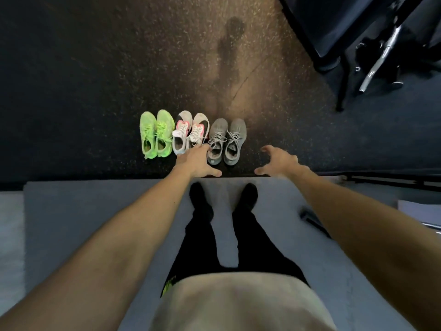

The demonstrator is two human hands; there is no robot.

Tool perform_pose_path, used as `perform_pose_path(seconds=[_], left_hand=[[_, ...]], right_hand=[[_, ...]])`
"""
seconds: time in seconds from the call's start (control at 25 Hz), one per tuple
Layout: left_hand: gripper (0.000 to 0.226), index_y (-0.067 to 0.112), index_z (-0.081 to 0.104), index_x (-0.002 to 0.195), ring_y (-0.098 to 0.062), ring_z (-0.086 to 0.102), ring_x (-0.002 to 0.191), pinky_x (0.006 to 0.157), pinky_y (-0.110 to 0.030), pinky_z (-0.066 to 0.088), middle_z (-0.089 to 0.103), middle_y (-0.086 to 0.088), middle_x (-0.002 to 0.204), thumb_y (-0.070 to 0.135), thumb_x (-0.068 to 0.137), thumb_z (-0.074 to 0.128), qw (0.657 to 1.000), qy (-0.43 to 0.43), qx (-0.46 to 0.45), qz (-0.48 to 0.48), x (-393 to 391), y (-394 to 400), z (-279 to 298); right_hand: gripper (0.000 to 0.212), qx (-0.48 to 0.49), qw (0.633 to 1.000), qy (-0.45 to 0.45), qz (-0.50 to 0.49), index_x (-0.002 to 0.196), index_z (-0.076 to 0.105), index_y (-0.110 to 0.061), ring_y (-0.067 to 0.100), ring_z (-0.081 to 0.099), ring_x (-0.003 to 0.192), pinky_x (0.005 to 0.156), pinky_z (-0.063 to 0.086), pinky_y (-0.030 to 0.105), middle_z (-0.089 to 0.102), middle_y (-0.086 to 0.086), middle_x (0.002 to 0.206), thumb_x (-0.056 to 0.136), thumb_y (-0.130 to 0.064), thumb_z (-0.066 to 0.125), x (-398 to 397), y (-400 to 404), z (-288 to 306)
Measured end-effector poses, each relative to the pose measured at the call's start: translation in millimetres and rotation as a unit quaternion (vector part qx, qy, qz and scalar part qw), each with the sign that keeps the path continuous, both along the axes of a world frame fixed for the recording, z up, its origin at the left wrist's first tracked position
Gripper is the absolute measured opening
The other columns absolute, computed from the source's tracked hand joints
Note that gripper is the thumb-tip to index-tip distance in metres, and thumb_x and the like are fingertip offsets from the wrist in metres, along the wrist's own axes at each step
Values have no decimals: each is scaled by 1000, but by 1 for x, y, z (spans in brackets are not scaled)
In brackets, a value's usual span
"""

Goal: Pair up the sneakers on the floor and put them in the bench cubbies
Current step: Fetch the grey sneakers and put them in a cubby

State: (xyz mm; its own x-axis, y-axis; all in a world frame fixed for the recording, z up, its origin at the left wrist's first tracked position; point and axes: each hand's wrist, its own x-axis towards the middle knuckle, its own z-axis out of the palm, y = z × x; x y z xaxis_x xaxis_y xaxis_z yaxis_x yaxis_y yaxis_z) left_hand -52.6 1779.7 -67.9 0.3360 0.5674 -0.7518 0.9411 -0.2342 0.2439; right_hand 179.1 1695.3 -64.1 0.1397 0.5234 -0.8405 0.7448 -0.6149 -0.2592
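Three pairs of sneakers stand side by side on the dark speckled floor, toes pointing away from me. The neon green pair (156, 133) is on the left, the white, pink and black pair (188, 131) in the middle, the grey pair (226, 139) on the right. My left hand (198, 162) reaches over the heel of the right white sneaker, fingers spread, holding nothing. My right hand (279, 161) hovers to the right of the grey pair, fingers curled and apart, apart from the shoes. No bench cubbies are in view.
I stand on a pale grey mat (95, 223) whose front edge lies just short of the shoes. A black bench or rack frame (334, 51) and a metal barbell (379, 60) occupy the upper right. A dark bar (315, 222) lies on the mat at right.
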Motion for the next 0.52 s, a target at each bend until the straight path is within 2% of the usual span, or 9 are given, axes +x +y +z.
perform_pose_path(seconds=[0.16, 0.28, 0.52], left_hand=[[92, 23, 43, 141, -29, 47, 127, 99, -43, 42, 48, -4, 140, 59, 65, 80, 999, 7, -4, -42, 6, 53, -75], [92, 22, 43, 141, -28, 47, 128, 100, -43, 42, 49, -2, 140, 58, 65, 79, 997, 27, -10, -73, 12, 78, -154], [82, 24, 48, 136, -28, 49, 123, 92, -42, 47, 55, 1, 133, 55, 66, 80, 993, 42, -24, -110, 17, 84, -332]], right_hand=[[78, -5, 1000, 4, -22, 141, 36, -26, 28, 46, 129, 105, 30, 48, 48, 4, 142, 76, -47, 73, -16, 40, -75], [75, -12, 1000, 9, -21, 141, 37, -25, 26, 46, 129, 106, 29, 47, 48, 2, 142, 77, -45, 72, -29, 61, -159], [70, -14, 999, 35, -35, 140, 40, -22, 24, 46, 130, 110, 33, 43, 49, -1, 141, 80, -38, 73, -50, 74, -340]])
